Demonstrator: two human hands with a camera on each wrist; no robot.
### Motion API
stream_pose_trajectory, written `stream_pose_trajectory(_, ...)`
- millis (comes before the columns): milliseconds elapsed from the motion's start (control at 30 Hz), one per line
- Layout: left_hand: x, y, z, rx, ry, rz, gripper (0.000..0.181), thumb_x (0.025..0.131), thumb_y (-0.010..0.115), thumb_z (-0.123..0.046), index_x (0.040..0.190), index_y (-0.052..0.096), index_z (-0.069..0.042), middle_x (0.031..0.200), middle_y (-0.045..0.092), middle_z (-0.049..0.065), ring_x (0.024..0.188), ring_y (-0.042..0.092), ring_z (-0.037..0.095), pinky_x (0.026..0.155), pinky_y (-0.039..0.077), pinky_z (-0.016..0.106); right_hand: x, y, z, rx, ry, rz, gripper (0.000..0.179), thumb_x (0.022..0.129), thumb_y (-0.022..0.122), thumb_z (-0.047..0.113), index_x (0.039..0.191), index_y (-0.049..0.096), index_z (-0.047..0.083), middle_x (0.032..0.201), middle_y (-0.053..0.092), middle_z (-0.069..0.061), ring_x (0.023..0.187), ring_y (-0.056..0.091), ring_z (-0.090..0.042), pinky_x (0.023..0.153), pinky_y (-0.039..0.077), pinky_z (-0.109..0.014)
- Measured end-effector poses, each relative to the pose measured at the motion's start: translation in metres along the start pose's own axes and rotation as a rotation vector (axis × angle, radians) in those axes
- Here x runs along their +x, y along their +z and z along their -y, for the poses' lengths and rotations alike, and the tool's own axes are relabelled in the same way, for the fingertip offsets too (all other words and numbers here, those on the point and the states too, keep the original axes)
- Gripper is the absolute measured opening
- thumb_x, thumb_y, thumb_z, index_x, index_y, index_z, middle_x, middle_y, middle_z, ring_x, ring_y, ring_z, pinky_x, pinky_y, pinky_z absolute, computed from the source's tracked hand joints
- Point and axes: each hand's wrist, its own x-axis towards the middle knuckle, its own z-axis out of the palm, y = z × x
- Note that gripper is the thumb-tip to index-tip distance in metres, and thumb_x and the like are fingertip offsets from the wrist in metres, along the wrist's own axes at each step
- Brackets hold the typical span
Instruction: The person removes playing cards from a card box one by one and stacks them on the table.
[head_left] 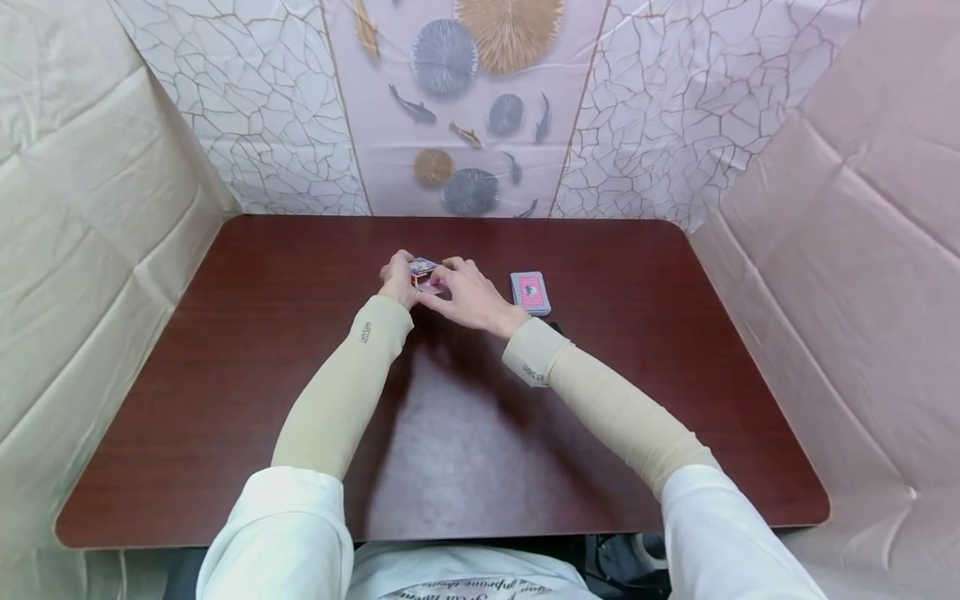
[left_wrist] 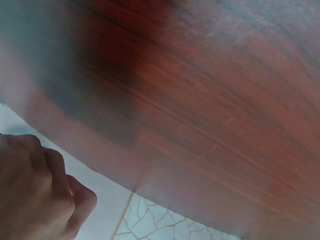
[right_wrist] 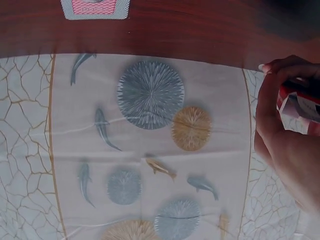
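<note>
In the head view my left hand [head_left: 397,277] grips a small playing card box [head_left: 423,266] with dark and red printing, holding it over the far middle of the table. My right hand [head_left: 474,297] meets it from the other side, thumb and fingers curled at the box's near end. The right wrist view shows these bent fingers around the red-edged box [right_wrist: 290,102]; their tips are partly hidden. Only the back and knuckles of my left hand [left_wrist: 35,187] appear in the left wrist view. To the right of both hands lies a deck of cards [head_left: 530,292] with a pink-and-white back.
A dark reddish-brown table [head_left: 225,400] with rounded corners spreads under my arms. Behind it hangs a patterned curtain [head_left: 465,108], and pale fabric walls [head_left: 840,250] close in both sides. A small black item [head_left: 555,327] shows beside my right cuff.
</note>
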Motion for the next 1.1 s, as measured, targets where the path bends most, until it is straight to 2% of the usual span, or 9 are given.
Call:
stream_pose_trajectory(167, -0.001, 0.006, -0.001, 0.037, 0.032, -0.025, 0.045, 0.087, 0.050, -0.015, 0.130, 0.041, -0.005, 0.115, 0.051, 0.009, 0.093, 0.056, 0.019, 0.088, 0.056, 0.029, 0.002, -0.001, 0.000, 0.001, 0.021, -0.010, 0.041, 0.092, 0.056, 0.052, 0.103, 0.058, 0.013, 0.127, 0.052, -0.011, 0.114, 0.046, -0.027, 0.089, 0.050, -0.043)
stream_pose_trajectory(400, -0.004, 0.001, -0.004, -0.084, 0.020, -0.006, 0.049, 0.090, 0.047, -0.012, 0.137, 0.034, -0.009, 0.127, 0.046, 0.010, 0.104, 0.053, 0.020, 0.092, 0.054, 0.032, -0.003, 0.000, 0.002, 0.012, -0.010, -0.046, 0.032, 0.094, 0.056, 0.044, 0.103, 0.061, 0.014, 0.124, 0.054, -0.009, 0.104, 0.056, -0.024, 0.087, 0.051, -0.042)
stream_pose_trajectory(633, -0.005, -0.008, 0.002, -0.082, 0.073, -0.018, 0.048, 0.089, 0.046, -0.010, 0.136, 0.037, -0.006, 0.123, 0.047, 0.011, 0.103, 0.054, 0.019, 0.092, 0.054, 0.030, -0.012, 0.003, 0.007, 0.005, -0.026, -0.073, 0.025, 0.091, 0.060, 0.033, 0.101, 0.063, 0.010, 0.119, 0.059, -0.012, 0.096, 0.061, -0.024, 0.082, 0.054, -0.038)
stream_pose_trajectory(800, -0.003, -0.012, 0.010, -0.021, 0.064, -0.053, 0.049, 0.088, 0.048, -0.011, 0.136, 0.037, -0.007, 0.123, 0.046, 0.008, 0.099, 0.052, 0.017, 0.088, 0.053, 0.026, -0.016, 0.007, 0.009, -0.016, 0.021, -0.031, 0.033, 0.089, 0.062, 0.042, 0.099, 0.056, 0.011, 0.110, 0.052, -0.009, 0.078, 0.058, -0.023, 0.071, 0.052, -0.034)
stream_pose_trajectory(900, -0.003, -0.013, 0.011, -0.011, 0.071, -0.058, 0.049, 0.088, 0.048, -0.010, 0.136, 0.037, -0.007, 0.119, 0.046, 0.006, 0.097, 0.051, 0.016, 0.086, 0.053, 0.025, -0.016, 0.007, 0.012, -0.028, 0.035, 0.004, 0.038, 0.090, 0.060, 0.046, 0.100, 0.053, 0.010, 0.110, 0.048, -0.010, 0.073, 0.057, -0.022, 0.065, 0.049, -0.031)
stream_pose_trajectory(1000, -0.004, -0.015, 0.009, -0.035, 0.086, -0.041, 0.048, 0.088, 0.047, -0.009, 0.135, 0.037, -0.005, 0.113, 0.048, 0.006, 0.096, 0.052, 0.016, 0.088, 0.053, 0.026, -0.019, 0.003, 0.014, -0.052, 0.046, 0.060, 0.036, 0.090, 0.060, 0.040, 0.107, 0.052, 0.009, 0.108, 0.048, -0.011, 0.072, 0.056, -0.022, 0.063, 0.048, -0.031)
stream_pose_trajectory(1100, -0.004, -0.020, 0.007, -0.059, 0.090, -0.041, 0.046, 0.089, 0.045, -0.008, 0.134, 0.036, -0.005, 0.106, 0.047, 0.007, 0.094, 0.053, 0.017, 0.091, 0.053, 0.029, -0.023, 0.002, 0.013, -0.078, 0.053, 0.138, 0.044, 0.086, 0.064, 0.034, 0.117, 0.047, 0.009, 0.102, 0.052, -0.010, 0.074, 0.057, -0.022, 0.063, 0.047, -0.031)
